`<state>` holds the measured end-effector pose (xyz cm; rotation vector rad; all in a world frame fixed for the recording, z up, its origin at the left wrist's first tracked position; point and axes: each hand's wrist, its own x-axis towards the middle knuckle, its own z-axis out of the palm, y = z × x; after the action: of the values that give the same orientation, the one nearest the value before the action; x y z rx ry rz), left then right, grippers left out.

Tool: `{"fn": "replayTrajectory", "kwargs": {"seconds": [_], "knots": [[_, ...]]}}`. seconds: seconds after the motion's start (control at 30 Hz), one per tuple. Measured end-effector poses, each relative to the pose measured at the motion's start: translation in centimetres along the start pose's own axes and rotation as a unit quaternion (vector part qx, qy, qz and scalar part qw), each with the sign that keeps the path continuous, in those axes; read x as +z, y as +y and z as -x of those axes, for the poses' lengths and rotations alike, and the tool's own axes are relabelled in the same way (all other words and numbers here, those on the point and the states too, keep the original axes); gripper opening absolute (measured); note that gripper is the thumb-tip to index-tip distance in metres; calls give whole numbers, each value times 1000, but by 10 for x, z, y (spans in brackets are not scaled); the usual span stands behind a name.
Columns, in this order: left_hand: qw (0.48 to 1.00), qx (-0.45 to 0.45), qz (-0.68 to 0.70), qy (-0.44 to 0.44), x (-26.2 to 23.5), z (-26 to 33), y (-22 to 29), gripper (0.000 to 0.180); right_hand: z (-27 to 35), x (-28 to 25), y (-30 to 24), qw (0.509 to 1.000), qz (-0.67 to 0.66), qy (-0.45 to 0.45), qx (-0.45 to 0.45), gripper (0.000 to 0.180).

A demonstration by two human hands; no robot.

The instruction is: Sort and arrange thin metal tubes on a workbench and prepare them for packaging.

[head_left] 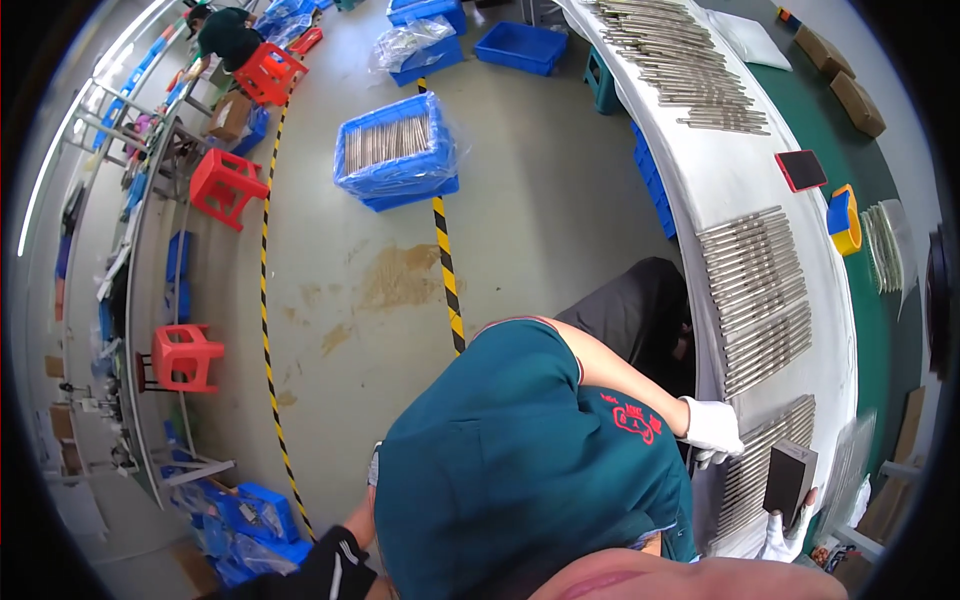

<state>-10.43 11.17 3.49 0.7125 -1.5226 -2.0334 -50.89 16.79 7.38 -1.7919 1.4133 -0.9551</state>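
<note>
My left hand (712, 428), in a white glove, is at the near edge of the white-covered table with its fingers curled down beside a row of thin metal rods (765, 455). Whether a rod is between those fingers is hidden. Farther over the table, my right hand (785, 535), gloved with bare fingertips, grips a dark rectangular block (790, 480) from its lower end. The block stands out above the rods and covers part of them.
More metal rods (755, 290) lie in rows along the table, with a pile (680, 60) at its far end. A red-edged phone (801, 170) and a yellow holder (845, 220) sit beyond. Behind me are a rod-filled blue crate (390, 185), red stools (185, 358) and a dark sleeve (335, 570).
</note>
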Motion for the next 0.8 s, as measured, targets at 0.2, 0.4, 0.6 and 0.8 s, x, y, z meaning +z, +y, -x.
{"fn": "replayTrajectory", "kwargs": {"seconds": [0.2,0.4,0.6,0.8], "knots": [[1000,0,-2,4,-1,3,-2,43,-13,14,-4,998,49,19,-16,75],[1000,28,6,-11,0,2,-4,43,-24,35,-7,989,127,-14,-76,73],[999,17,4,-28,4,-2,-8,45,-42,124,-115,990,81,-73,91,64],[999,10,41,-3,4,1,-9,44,-43,114,-125,978,130,-99,127,67]]}}
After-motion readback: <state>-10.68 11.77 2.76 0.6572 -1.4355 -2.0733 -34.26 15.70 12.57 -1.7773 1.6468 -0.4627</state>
